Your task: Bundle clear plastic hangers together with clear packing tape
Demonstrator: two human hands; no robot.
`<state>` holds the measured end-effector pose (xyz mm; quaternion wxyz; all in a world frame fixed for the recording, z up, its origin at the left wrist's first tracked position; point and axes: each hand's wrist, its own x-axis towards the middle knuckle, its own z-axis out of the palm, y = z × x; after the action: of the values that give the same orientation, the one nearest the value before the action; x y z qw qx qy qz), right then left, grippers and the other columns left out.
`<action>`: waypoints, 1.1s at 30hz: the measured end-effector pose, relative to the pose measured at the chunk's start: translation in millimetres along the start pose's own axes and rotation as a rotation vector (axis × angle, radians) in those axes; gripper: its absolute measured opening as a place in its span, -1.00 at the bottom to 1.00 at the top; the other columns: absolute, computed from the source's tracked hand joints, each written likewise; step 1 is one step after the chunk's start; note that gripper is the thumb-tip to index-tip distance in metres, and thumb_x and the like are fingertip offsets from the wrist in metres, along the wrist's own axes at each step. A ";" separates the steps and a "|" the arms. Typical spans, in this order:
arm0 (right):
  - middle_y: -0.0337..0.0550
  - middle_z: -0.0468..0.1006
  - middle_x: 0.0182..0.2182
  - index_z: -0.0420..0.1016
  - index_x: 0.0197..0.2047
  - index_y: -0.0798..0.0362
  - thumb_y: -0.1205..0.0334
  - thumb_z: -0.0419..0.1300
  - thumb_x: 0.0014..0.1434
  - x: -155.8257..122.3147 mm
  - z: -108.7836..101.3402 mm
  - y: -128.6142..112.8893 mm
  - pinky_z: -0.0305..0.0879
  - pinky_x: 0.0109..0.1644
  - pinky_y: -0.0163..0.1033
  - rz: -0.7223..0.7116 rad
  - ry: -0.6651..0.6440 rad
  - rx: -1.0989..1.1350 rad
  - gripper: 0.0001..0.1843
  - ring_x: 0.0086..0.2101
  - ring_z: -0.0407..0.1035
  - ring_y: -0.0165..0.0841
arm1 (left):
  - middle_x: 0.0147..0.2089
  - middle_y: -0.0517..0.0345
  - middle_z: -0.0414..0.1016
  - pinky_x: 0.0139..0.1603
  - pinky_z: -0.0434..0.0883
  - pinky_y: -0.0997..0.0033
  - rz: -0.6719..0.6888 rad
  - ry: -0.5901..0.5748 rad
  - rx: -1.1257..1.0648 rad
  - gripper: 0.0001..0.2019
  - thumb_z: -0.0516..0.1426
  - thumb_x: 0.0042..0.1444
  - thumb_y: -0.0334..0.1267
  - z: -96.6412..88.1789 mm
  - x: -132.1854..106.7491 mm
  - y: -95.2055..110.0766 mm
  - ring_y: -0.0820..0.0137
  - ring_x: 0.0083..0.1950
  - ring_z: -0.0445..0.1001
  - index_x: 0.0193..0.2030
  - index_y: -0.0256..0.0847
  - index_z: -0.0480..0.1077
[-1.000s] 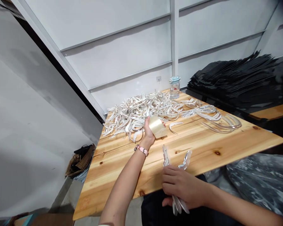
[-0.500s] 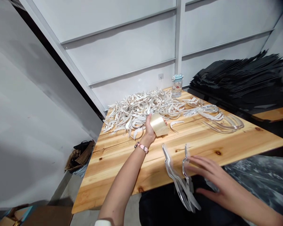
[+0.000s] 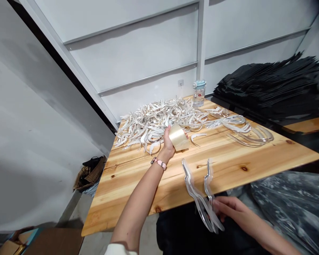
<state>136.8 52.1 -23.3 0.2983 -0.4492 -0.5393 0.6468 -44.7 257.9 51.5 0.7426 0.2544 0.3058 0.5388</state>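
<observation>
My left hand (image 3: 168, 144), with a pink watch on the wrist, is closed round a roll of clear tape (image 3: 178, 138) resting on the wooden table (image 3: 138, 177), right beside a big heap of white curved plastic strips (image 3: 154, 124). My right hand (image 3: 227, 209) is off the near table edge, its fingers pinched on the lower ends of a stack of clear curved plastic pieces (image 3: 199, 191). The upper ends of those pieces lie over the table edge.
More clear curved pieces (image 3: 244, 131) lie at the table's far right. A water bottle (image 3: 199, 92) stands at the back by the white wall. Black sheets (image 3: 271, 88) are stacked to the right. A grey plastic bag (image 3: 289, 202) and a floor bag (image 3: 89, 175) flank the table.
My right hand first gripped the clear pieces at the table edge, then opened beside them, and now pinches their lower ends further down. The left hand has kept the tape roll in place.
</observation>
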 end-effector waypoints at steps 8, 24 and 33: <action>-0.30 0.29 -0.54 0.34 -0.45 0.04 -0.17 0.03 0.27 -18.0 -14.5 -9.7 0.15 -0.35 -0.31 -0.048 0.119 -0.085 -0.53 -0.45 0.23 -0.40 | -0.41 -0.04 0.58 -0.30 0.49 0.31 0.007 -0.074 0.030 -0.50 0.05 0.09 0.15 0.4 -2.0 -0.3 0.18 -0.32 0.59 -0.31 -0.33 0.49; -0.33 0.19 -0.60 0.22 -0.55 0.04 -0.27 -0.01 0.22 -2.3 14.1 -0.4 0.04 -0.41 -0.29 0.000 0.129 -0.062 -0.44 -0.51 0.11 -0.41 | -0.40 -0.06 0.57 -0.27 0.49 0.28 0.043 -0.092 0.088 -0.48 0.05 0.06 0.19 -2.0 1.6 -3.0 0.15 -0.28 0.59 -0.35 -0.32 0.47; -0.13 0.50 -0.51 0.51 -0.41 0.07 -0.35 -0.17 0.24 -4.6 28.8 16.9 0.26 -0.23 -0.15 0.074 0.044 0.205 -0.29 -0.41 0.36 -0.24 | -0.42 -0.05 0.56 -0.28 0.49 0.29 0.036 -0.091 0.100 -0.49 0.03 0.07 0.18 0.3 -0.8 -2.6 0.16 -0.28 0.59 -0.38 -0.31 0.47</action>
<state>114.3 31.6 -38.0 0.3302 -0.4501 -0.4466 0.6992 -43.0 256.3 50.1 0.7321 0.3211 0.2936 0.5241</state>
